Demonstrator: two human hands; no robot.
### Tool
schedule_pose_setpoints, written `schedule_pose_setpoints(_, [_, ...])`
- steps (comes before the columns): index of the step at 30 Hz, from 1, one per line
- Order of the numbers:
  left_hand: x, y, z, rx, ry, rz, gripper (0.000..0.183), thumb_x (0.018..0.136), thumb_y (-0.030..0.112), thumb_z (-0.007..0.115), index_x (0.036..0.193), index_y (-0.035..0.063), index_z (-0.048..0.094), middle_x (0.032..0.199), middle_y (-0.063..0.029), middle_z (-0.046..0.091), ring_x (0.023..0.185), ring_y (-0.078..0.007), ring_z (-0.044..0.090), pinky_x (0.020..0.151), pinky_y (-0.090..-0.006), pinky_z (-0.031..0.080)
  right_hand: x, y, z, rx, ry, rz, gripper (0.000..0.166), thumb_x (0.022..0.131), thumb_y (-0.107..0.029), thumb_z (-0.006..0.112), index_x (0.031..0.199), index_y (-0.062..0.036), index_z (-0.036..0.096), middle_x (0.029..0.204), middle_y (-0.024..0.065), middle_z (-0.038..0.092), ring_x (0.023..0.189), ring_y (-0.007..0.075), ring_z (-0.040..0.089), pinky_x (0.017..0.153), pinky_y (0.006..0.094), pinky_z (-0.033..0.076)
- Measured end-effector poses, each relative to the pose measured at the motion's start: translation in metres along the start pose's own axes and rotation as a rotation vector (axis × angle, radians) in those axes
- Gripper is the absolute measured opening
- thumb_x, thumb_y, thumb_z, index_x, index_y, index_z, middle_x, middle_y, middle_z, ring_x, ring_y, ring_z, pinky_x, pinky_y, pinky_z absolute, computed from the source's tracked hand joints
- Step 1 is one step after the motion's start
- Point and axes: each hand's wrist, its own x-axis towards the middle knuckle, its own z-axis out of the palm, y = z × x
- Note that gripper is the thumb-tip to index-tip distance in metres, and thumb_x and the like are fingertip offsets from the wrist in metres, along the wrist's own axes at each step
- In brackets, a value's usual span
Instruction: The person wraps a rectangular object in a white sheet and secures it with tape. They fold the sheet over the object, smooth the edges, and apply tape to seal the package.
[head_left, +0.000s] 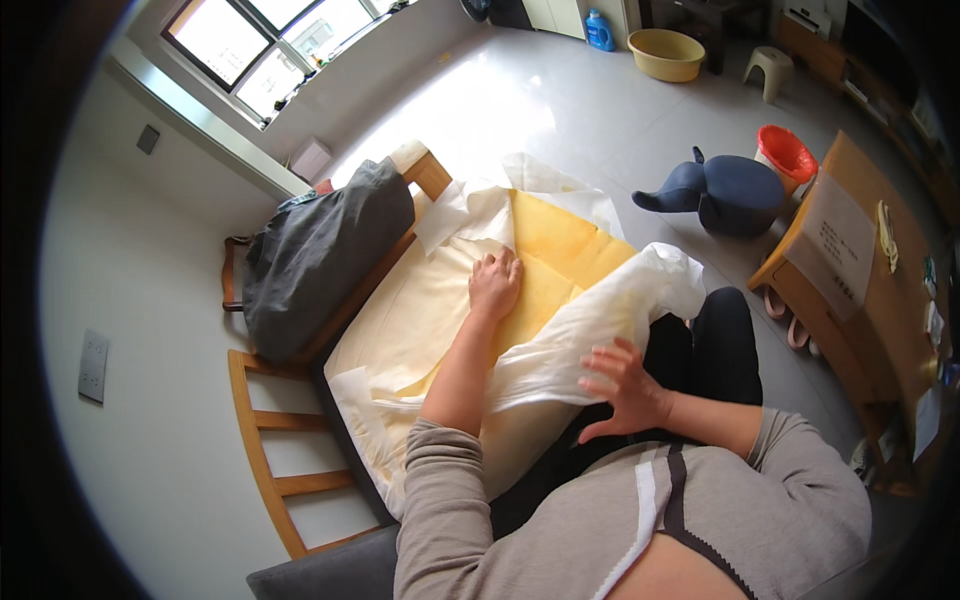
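A yellow foam cushion block (555, 255) lies on the wooden seat before me, partly wrapped in thin white lining fabric (435, 292). My left hand (496, 283) rests on top, where the lining's edge meets the bare foam, its fingers bent slightly. Nearer to me, a loose white flap (577, 345) is folded back over the foam and hangs towards my knees. My right hand (626, 386) is beside this flap with its fingers spread and nothing held in them. Whether its fingertips touch the fabric is hard to tell.
A grey cloth (330, 255) drapes over the armrest at left, above a slatted wooden backrest (300, 420). To the right stand a blue elephant-shaped stool (739, 191), a bin with a red liner (784, 154) and a wooden table (855, 247). A yellow basin (666, 56) sits farther off.
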Motion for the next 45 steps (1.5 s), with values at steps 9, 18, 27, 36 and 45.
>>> schedule_pose_setpoints(9, [0.058, 0.033, -0.012, 0.15, -0.187, -0.209, 0.059, 0.095, 0.053, 0.044, 0.104, -0.0007, 0.066, 0.102, -0.0214, 0.067, 0.092, -0.0381, 0.065, 0.079, -0.047, 0.05, 0.042, 0.109, -0.068, -0.048, 0.319, 0.293, 0.022, 0.073, 0.007, 0.066, 0.093, -0.0028, 0.065, 0.08, 0.0125, 0.063, 0.072, 0.0295, 0.063, 0.066, 0.0343, 0.051])
schedule_pose_setpoints(18, [0.099, -0.014, 0.018, -0.629, -0.097, -0.098, 0.051, 0.1, 0.044, 0.043, 0.098, -0.0027, 0.063, 0.106, -0.0265, 0.06, 0.09, -0.0425, 0.06, 0.082, -0.0466, 0.046, 0.205, 0.221, -0.071, -0.403, 0.231, 0.082, 0.005, 0.08, -0.008, 0.067, 0.085, -0.0093, 0.068, 0.079, 0.0061, 0.064, 0.079, 0.0255, 0.065, 0.074, 0.0394, 0.052])
schedule_pose_setpoints(27, [0.095, 0.02, 0.018, -0.183, -0.119, 0.115, 0.042, 0.1, 0.033, 0.042, 0.106, -0.0002, 0.066, 0.12, -0.0217, 0.049, 0.111, -0.0398, 0.049, 0.098, -0.0447, 0.039, 0.202, 0.324, 0.042, -0.344, -0.39, 0.693, 0.015, 0.081, -0.016, 0.061, 0.09, -0.0152, 0.072, 0.095, 0.0125, 0.071, 0.092, 0.0299, 0.069, 0.08, 0.0401, 0.055])
schedule_pose_setpoints(36, [0.091, 0.096, 0.035, -0.035, -0.026, -0.015, 0.038, 0.096, 0.026, 0.042, 0.128, 0.0109, 0.054, 0.112, -0.0189, 0.05, 0.108, -0.0384, 0.051, 0.091, -0.0497, 0.045, 0.221, 0.335, 0.057, -0.095, 0.053, 0.739, 0.019, 0.08, -0.005, 0.052, 0.09, -0.0074, 0.068, 0.091, 0.013, 0.069, 0.093, 0.0324, 0.066, 0.083, 0.0402, 0.052])
schedule_pose_setpoints(45, [0.1, 0.084, 0.048, 0.081, -0.059, -0.021, 0.05, 0.095, 0.036, 0.039, 0.136, 0.0093, 0.049, 0.138, -0.0183, 0.045, 0.121, -0.0371, 0.046, 0.097, -0.0465, 0.042, 0.232, 0.279, 0.062, 0.061, -0.292, 0.575, 0.029, 0.086, -0.028, 0.063, 0.098, -0.0019, 0.066, 0.106, 0.0204, 0.066, 0.105, 0.0347, 0.06, 0.093, 0.0409, 0.048])
